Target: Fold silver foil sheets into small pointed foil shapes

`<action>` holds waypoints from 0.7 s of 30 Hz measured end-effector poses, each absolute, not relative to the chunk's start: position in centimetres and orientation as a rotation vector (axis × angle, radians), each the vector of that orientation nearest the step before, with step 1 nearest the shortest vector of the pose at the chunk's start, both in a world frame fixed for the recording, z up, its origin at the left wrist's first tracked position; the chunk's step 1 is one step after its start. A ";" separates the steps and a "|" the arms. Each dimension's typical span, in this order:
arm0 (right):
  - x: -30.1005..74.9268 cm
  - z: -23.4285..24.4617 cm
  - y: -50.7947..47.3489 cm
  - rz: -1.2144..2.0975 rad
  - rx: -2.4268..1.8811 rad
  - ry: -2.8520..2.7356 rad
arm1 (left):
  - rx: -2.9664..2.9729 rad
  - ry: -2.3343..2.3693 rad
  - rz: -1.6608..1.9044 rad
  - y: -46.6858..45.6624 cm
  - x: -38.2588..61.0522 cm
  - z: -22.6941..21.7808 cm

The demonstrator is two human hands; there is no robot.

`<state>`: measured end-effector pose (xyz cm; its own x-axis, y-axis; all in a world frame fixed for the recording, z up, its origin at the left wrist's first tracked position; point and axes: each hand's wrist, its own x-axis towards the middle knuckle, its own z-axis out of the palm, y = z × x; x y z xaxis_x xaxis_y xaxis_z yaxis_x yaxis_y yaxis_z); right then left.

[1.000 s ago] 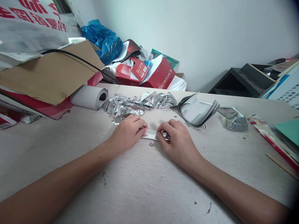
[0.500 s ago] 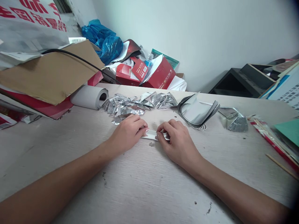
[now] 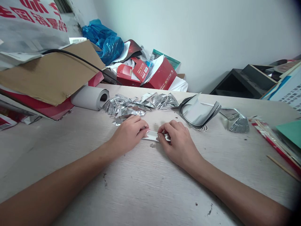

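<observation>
Your left hand (image 3: 129, 131) and right hand (image 3: 176, 138) each pinch a narrow silvery strip (image 3: 152, 135), fingers (image 3: 142, 124) clamped on it, short of the far edge of the tabletop (image 3: 145, 182).

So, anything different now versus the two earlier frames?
No visible move, grasp or release. The left hand and right hand still have their fingers on the pale strip; the silver foil pieces, paper roll and curved sheets stayed put.
</observation>
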<state>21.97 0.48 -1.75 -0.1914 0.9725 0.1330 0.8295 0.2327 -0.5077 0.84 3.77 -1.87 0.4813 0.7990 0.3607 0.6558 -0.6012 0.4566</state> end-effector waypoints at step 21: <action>21.9 -1.3 0.5 0.495 -1.711 -2.053 | 2.715 1.153 0.744 3.6 0.8 -1.7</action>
<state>21.87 0.51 -1.28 -0.1537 0.9839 0.0912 0.8341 0.1787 -0.5219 0.84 3.59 -1.75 0.5940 0.6993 0.3977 0.6505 -0.7084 0.2739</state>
